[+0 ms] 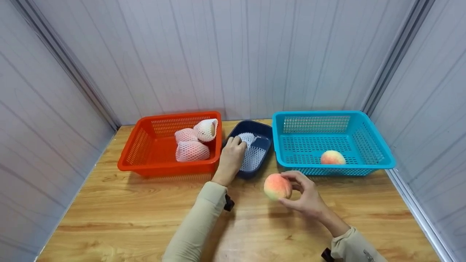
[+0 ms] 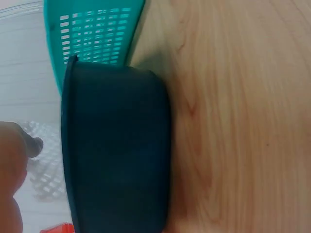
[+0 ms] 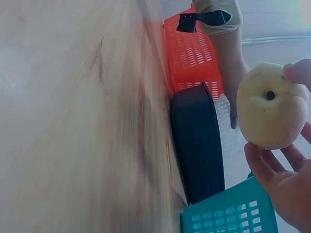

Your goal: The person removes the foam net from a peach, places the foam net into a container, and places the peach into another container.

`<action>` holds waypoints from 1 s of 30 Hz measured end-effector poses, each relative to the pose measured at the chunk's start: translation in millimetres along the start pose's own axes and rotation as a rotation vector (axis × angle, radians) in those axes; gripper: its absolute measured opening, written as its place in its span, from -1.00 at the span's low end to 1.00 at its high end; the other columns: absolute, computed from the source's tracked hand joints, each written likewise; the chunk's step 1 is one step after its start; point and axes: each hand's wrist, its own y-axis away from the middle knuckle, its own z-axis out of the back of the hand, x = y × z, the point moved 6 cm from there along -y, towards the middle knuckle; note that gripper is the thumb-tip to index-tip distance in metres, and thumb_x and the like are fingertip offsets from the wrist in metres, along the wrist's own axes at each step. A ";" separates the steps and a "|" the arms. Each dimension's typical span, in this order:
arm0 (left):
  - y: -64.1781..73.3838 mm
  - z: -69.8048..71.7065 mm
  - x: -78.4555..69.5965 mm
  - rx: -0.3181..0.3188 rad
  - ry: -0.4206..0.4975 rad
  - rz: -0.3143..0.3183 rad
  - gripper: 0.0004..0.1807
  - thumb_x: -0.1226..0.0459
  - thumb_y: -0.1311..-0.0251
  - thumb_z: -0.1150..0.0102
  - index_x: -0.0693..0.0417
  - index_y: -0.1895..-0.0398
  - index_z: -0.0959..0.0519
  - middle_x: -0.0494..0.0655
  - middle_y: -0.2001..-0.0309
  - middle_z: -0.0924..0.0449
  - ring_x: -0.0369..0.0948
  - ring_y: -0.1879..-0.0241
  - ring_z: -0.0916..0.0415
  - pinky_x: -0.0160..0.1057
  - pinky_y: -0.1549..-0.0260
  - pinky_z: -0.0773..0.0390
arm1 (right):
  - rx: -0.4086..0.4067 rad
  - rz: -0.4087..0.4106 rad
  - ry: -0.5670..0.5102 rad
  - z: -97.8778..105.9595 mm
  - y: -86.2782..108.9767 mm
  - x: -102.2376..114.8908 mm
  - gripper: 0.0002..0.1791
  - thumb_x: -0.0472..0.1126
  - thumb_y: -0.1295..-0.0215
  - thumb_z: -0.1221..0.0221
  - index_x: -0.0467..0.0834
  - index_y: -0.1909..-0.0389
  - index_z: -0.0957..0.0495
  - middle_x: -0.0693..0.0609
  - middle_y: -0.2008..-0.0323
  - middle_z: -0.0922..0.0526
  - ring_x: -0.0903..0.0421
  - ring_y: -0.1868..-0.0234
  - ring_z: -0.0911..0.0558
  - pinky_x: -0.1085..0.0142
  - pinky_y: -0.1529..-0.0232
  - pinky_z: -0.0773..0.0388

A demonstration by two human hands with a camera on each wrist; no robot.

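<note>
My right hand grips a pink and yellow peach between thumb and fingers, above the table in front of the baskets. The right wrist view shows the pale underside of this peach with a dark dot. Over the navy tray, my left hand pinches a white foam net sleeve. This net shows beyond the tray's rim in the left wrist view, beside the fingers. More white foam netting lies in the tray.
An orange basket on the left holds several peaches in foam nets. On the right, a blue basket holds one bare peach. The navy tray stands between them on the wooden table. Panel walls enclose the table.
</note>
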 end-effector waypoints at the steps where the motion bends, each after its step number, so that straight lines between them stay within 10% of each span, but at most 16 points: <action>1: 0.6 -1.8 -1.0 0.011 -0.002 0.003 -0.85 0.49 -0.17 -0.14 0.20 0.50 -0.63 0.07 0.42 -0.47 -0.02 0.41 -0.39 -0.18 0.46 -0.50 | 0.000 0.010 0.000 0.6 -0.2 0.4 -0.29 -0.52 0.23 -0.49 -0.41 -0.06 -0.47 -0.27 -0.02 -0.51 -0.13 0.04 -0.54 0.13 0.16 -0.62; 30: 28.1 -27.9 -12.0 0.591 0.194 0.203 -0.81 0.32 -0.18 -0.05 0.13 0.56 -0.55 0.11 0.42 -0.59 0.08 0.38 -0.57 0.06 0.29 -0.56 | -0.011 -0.007 0.029 4.0 -1.0 1.3 -0.30 -0.51 0.23 -0.50 -0.40 -0.06 -0.47 -0.26 -0.02 -0.51 -0.13 0.04 -0.54 0.18 0.15 -0.62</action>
